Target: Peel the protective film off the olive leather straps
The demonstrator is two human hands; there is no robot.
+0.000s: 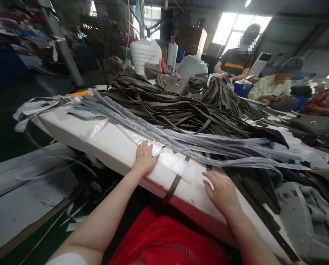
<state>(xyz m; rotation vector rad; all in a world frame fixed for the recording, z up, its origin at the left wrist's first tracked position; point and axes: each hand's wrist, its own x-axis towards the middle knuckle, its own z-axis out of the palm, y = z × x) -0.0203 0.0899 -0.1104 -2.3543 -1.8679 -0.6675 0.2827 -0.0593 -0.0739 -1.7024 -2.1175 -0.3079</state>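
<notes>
Resting on plastic film (177, 164), the left hand (145, 160) spreads; the right hand (223, 190) curves loosely near a strap (208, 167).

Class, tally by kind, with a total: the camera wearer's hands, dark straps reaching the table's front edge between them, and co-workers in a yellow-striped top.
Wearer's hands (left hand, right hand): 2
Dark strap: 1
Co-worker in yellow-striped top: 1
Total: 4
</notes>
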